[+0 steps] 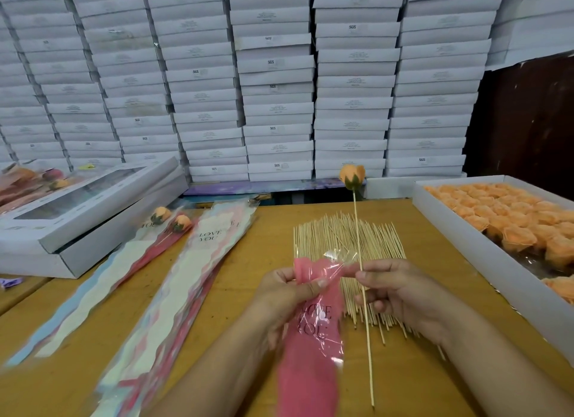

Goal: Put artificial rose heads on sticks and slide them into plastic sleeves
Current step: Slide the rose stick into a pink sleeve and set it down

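The left hand (289, 292) pinches the top of a pink sleeve (310, 339), thumb on its front. The right hand (400, 295) grips a stick (360, 261) near its middle, the rose (352, 177) on top, well above both hands. The sleeve's mouth lies just left of the right fingers. To do this well, I'd judge, spread the mouth first, then feed the stick's bare end down inside without snagging the film. The sleeve is thin, crinkly, glossy plastic with printed lettering; the stick is a slim, pale wooden skewer; the rose is a soft, peach bud with a green base. More sticks (348, 242) lie beneath the hands.
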{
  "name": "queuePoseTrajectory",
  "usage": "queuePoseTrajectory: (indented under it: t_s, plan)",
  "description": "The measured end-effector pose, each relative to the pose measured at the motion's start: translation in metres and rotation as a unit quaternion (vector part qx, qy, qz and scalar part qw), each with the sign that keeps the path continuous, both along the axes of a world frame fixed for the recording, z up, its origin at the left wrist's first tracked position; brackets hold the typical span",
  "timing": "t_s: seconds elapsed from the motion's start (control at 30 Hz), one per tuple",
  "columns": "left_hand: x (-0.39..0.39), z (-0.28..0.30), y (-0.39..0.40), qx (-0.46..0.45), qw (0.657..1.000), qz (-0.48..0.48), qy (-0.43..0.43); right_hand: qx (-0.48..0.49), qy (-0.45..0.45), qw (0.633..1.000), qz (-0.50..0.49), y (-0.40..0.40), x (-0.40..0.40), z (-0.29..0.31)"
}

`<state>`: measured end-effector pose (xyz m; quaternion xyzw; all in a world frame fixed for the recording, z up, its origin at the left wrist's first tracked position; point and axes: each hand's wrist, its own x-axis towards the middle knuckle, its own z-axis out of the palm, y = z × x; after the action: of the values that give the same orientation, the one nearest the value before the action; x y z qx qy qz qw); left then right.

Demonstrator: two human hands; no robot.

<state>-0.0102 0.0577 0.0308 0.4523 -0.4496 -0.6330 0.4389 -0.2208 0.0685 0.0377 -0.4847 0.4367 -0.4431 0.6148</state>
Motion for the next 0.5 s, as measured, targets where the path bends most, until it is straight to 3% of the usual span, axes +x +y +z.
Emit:
queuePoseTrajectory:
  t_s: [0.2, 0.33, 0.5]
  plan:
    - [-0.001, 0.000, 0.002, 0.012, 0.999, -0.026, 0.037, 0.014, 0.023, 0.998, -0.051, -0.004, -0.001, 0.005]
    - [-0.003, 0.000, 0.004, 0.019, 0.998, -0.036, 0.039, -0.037, 0.073, 0.986, -0.142, -0.017, -0.008, 0.036]
    - [-0.003, -0.001, 0.003, 0.034, 0.998, -0.035, 0.041, -0.111, 0.012, 0.964, -0.243, -0.042, -0.013, 0.094]
